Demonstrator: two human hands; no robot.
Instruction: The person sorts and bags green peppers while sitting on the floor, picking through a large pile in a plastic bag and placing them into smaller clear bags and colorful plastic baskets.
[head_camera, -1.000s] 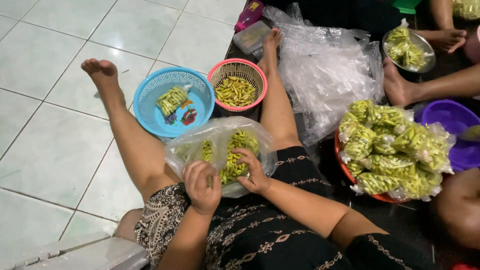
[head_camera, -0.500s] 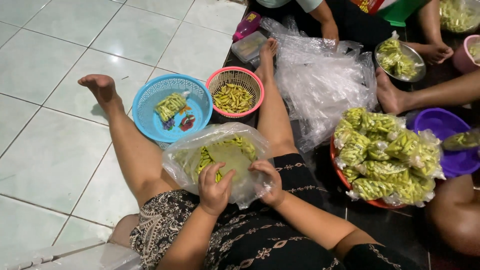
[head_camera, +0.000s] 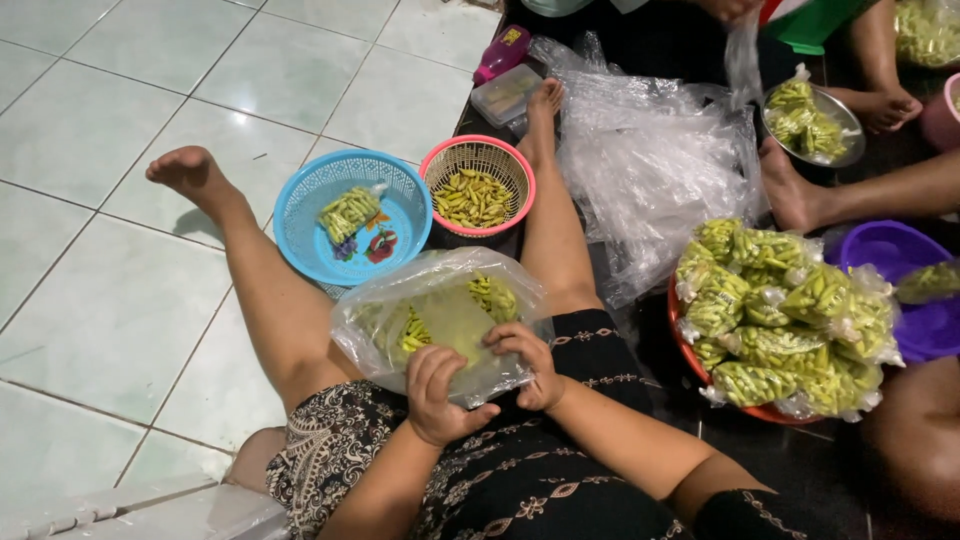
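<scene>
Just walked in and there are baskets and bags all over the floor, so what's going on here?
A person sitting on the tiled floor holds a clear plastic bag of small green chilies on their lap, left hand and right hand both gripping its near edge. Ahead sit a blue basket with one small filled bag and a pink basket of loose chilies. To the right, filled bags are heaped on a red tray, beside a pile of empty plastic bags. Other people's legs and bowls of chilies show beyond.
</scene>
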